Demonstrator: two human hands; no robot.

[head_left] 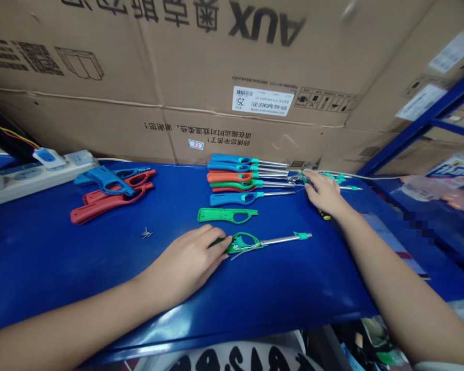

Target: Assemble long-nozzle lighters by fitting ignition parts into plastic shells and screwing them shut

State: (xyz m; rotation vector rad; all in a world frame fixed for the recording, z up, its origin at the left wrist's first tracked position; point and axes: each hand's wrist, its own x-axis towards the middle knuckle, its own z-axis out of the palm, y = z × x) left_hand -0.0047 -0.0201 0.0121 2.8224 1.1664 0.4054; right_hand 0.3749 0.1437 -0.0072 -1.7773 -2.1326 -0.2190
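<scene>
My left hand [193, 257] is closed on the handle of an opened green lighter [245, 242], whose metal tube points right and whose thin wires show. Just behind it lies a separate green shell half [227, 215]. My right hand [325, 193] reaches to small teal parts and wires [301, 178] at the back right; its fingertips are over them, and whether it grips any is unclear. Beside it is a row of lighters, among them a blue one [234, 198] and an orange one [230, 176]. A yellow-and-black tool [324, 215] is partly hidden under my right hand.
Red shells [108, 203] and blue shells [108, 179] lie at the left beside a white power strip [34, 175]. Small metal pins [147, 233] are on the blue table [100, 273]. A cardboard box [178, 77] stands behind; a blue frame [421, 118] rises at right.
</scene>
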